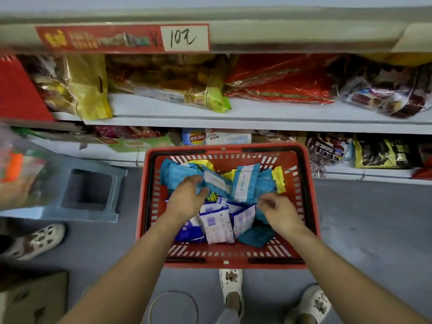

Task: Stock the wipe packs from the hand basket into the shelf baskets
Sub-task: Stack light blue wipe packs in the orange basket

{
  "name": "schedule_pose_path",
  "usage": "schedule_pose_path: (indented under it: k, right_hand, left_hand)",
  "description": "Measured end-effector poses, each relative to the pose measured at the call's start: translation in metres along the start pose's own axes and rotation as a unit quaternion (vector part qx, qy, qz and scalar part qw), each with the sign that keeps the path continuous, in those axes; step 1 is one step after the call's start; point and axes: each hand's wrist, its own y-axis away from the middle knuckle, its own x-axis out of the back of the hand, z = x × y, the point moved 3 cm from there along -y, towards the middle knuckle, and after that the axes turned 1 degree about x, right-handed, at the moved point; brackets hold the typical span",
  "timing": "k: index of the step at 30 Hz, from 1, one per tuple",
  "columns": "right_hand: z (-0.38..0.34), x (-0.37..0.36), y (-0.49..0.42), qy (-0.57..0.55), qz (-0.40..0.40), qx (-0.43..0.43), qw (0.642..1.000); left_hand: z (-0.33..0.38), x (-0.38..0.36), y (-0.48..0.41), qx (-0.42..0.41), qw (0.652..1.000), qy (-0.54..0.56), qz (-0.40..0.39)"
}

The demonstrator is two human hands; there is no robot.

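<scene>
A red hand basket (311, 206) stands on the grey floor below me, holding several wipe packs. Light blue packs (244, 183) lie at its far side, white and dark blue packs (218, 224) in the middle, and a teal pack (256, 237) near the front right. My left hand (187, 197) reaches into the basket and pinches the edge of a light blue pack between thumb and fingers. My right hand (279, 210) hovers over the packs at the right with fingers loosely curled; whether it holds a pack is hidden. No shelf baskets are in view.
Shelves (257, 118) ahead carry bagged snacks. A blue plastic stool (93, 190) stands left of the basket. A second person's shoe (37, 242) is at the left, a cardboard box (35, 300) at bottom left, and my own shoes (231, 288) behind the basket.
</scene>
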Motion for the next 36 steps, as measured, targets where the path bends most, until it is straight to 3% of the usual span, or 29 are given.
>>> schedule_pose_path:
  k: [2, 4, 8, 10, 12, 15, 17, 19, 21, 24, 27, 30, 32, 34, 36]
  right_hand:
    - [-0.003, -0.002, -0.009, 0.031, 0.025, -0.009, 0.999]
    - [-0.01, -0.006, -0.016, 0.186, 0.028, 0.059, 0.98]
    - [-0.024, -0.022, -0.037, 0.442, -0.021, 0.188, 0.877]
    - [-0.023, -0.023, -0.05, 0.458, -0.019, 0.204, 0.865]
    - [-0.019, -0.019, -0.056, 0.406, 0.017, 0.216, 0.888]
    - [-0.017, -0.003, -0.04, 0.247, 0.12, 0.267, 0.924]
    - [-0.014, 0.015, -0.022, 0.112, 0.176, 0.239, 0.948]
    - [-0.013, 0.034, 0.002, 0.006, 0.191, 0.2, 0.961]
    - [-0.014, 0.054, 0.031, -0.052, 0.2, 0.226, 0.952]
    - [-0.015, 0.083, 0.077, -0.025, 0.2, 0.298, 0.933]
    - [-0.006, 0.116, 0.117, 0.047, 0.215, 0.375, 0.901]
    - [0.013, 0.167, 0.153, 0.1, 0.239, 0.378, 0.889]
    - [0.028, 0.206, 0.172, 0.132, 0.271, 0.385, 0.872]
    - [0.044, 0.244, 0.187, 0.123, 0.291, 0.387, 0.866]
    - [0.067, 0.287, 0.198, 0.036, 0.306, 0.366, 0.878]
  left_hand:
    - [0.001, -0.008, -0.007, -0.012, 0.999, -0.036, 0.028]
    - [0.001, -0.017, -0.01, -0.077, 0.977, -0.177, 0.086]
    - [-0.002, -0.034, -0.029, -0.192, 0.909, -0.363, 0.069]
    - [-0.004, -0.037, -0.039, -0.229, 0.881, -0.409, 0.052]
    - [-0.003, -0.033, -0.042, -0.263, 0.872, -0.408, 0.068]
    - [0.008, -0.018, -0.025, -0.214, 0.926, -0.294, 0.104]
    - [0.019, -0.011, -0.001, -0.129, 0.976, -0.128, 0.118]
    - [0.029, -0.014, 0.026, -0.025, 0.991, 0.085, 0.105]
    - [0.049, -0.023, 0.056, 0.048, 0.955, 0.279, 0.087]
    - [0.103, -0.045, 0.1, 0.126, 0.874, 0.469, 0.01]
    - [0.167, -0.064, 0.133, 0.1, 0.801, 0.587, -0.068]
    - [0.232, -0.075, 0.163, 0.073, 0.727, 0.67, -0.13]
    - [0.275, -0.084, 0.185, 0.034, 0.721, 0.673, -0.163]
    - [0.313, -0.098, 0.203, -0.018, 0.772, 0.621, -0.136]
    - [0.346, -0.115, 0.216, -0.052, 0.818, 0.567, -0.086]
